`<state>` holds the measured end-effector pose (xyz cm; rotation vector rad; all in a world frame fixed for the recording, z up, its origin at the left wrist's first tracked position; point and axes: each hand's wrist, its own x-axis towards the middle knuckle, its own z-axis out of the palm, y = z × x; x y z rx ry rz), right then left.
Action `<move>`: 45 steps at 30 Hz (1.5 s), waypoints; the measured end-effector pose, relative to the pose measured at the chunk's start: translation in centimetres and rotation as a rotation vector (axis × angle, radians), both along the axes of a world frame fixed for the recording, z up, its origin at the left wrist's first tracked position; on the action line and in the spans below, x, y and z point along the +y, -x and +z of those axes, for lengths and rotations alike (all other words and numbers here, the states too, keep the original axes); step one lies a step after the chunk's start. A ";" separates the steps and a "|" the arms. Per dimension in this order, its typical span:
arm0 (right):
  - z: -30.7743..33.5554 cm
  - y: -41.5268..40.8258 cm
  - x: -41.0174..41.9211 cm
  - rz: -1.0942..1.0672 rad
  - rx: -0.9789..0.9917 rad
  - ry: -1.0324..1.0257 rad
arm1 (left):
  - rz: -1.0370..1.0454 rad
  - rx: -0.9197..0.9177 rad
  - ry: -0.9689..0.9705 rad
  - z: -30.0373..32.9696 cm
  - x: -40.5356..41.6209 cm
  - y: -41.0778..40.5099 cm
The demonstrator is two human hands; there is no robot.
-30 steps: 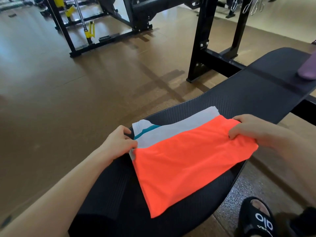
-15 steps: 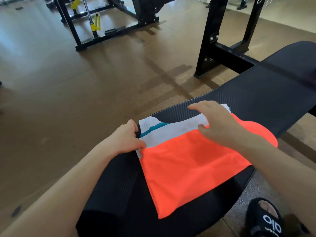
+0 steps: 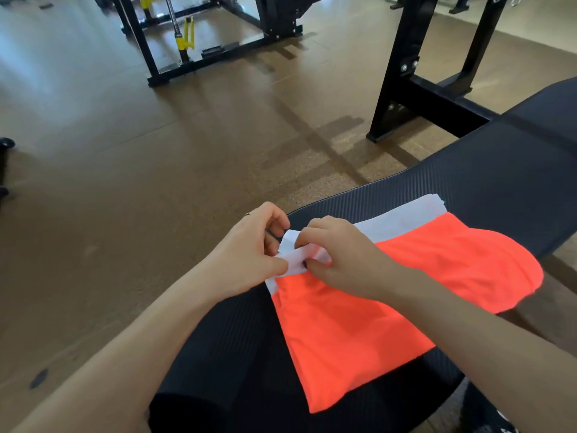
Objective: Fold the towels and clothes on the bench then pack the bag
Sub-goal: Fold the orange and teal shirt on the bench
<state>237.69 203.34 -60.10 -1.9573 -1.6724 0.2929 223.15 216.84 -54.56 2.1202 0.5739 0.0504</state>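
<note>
I'm seeing the orange garment (image 3: 368, 314) lying folded on the black bench (image 3: 499, 182), long axis running near-left to far-right; my left hand (image 3: 246, 254) and right hand (image 3: 343, 260) are both pinching its white corner (image 3: 292, 257).

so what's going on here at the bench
A person is folding clothes on a black gym bench. Both hands meet at the near-left corner of a white garment: the left hand and right hand each pinch its folded-over edge. An orange garment lies flat on top of the white one, covering most of it. No bag is in view.
</note>
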 end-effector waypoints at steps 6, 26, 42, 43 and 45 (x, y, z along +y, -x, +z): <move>-0.5 -0.9 -0.3 -0.091 -0.001 0.096 | 0.008 0.096 -0.034 -0.8 0.4 -0.2; 0.6 -2.8 0.6 -0.149 -0.047 -0.045 | 0.238 0.166 0.186 -3.8 1.0 -3.7; 0.4 -2.8 0.6 -0.221 0.060 -0.050 | -0.113 0.077 -0.150 -3.9 0.1 -3.4; 0.4 -2.8 0.6 -0.221 0.056 -0.047 | -0.123 0.065 -0.164 -4.0 0.1 -3.4; 0.3 -2.7 0.5 -0.225 0.053 -0.029 | -0.130 0.019 -0.148 -4.0 0.1 -3.5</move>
